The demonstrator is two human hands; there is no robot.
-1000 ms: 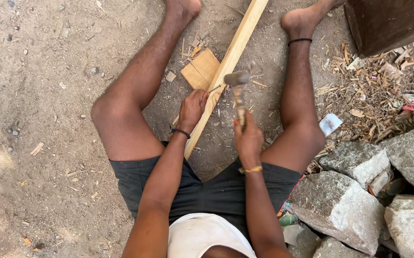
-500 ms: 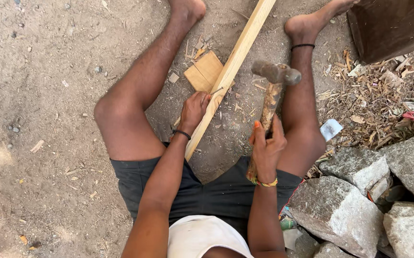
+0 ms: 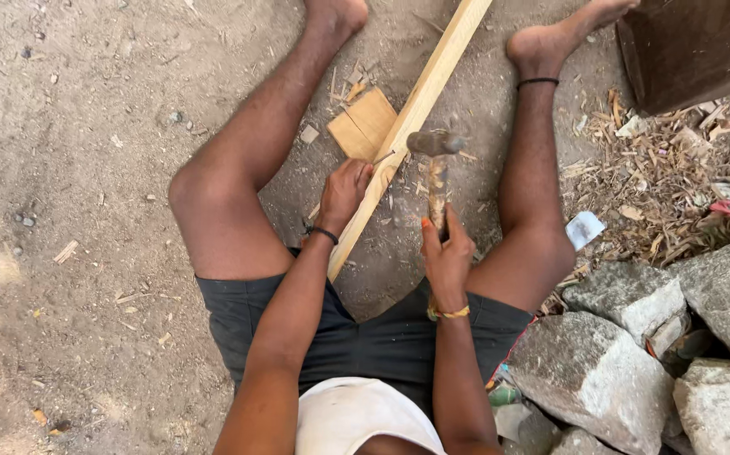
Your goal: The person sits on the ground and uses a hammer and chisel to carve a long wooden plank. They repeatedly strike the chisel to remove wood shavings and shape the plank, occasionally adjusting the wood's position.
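Right hand (image 3: 448, 253) gripped the hammer (image 3: 436, 168) mid-frame; left hand (image 3: 344, 192) clasped the wooden batten (image 3: 415, 109), a wood block (image 3: 365, 125) touching its left edge, stones (image 3: 635, 354) crowding lower right.

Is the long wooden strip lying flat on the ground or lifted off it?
Cannot tell for sure. The wooden strip runs diagonally between the legs, over a flat wood block, with the left hand gripping its near end.

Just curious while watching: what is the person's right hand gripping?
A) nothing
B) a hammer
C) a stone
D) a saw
B: the right hand is wrapped round the handle of a hammer, its head raised beside the long wooden strip that the left hand steadies.
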